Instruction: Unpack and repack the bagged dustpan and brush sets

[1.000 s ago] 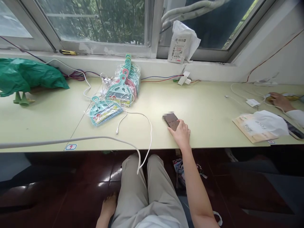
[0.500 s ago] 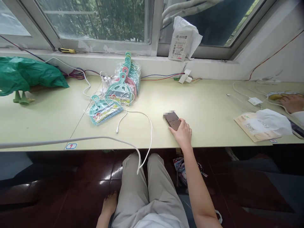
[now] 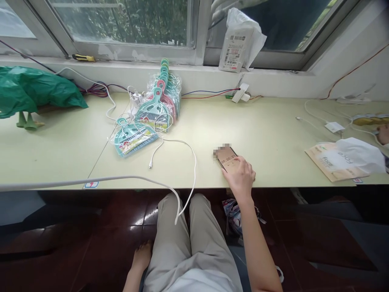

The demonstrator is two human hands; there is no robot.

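Glassy flat phone [image 3: 228, 159] – right hand [image 3: 242, 177] rests loosely curled, fingertip seemingly touching – left unseen.

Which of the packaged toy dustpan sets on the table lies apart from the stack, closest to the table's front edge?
The teal dustpan set lying flat at the front-left of the stack; the others lean together against the wall.

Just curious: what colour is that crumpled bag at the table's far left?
Green bag, clearest in the head view.
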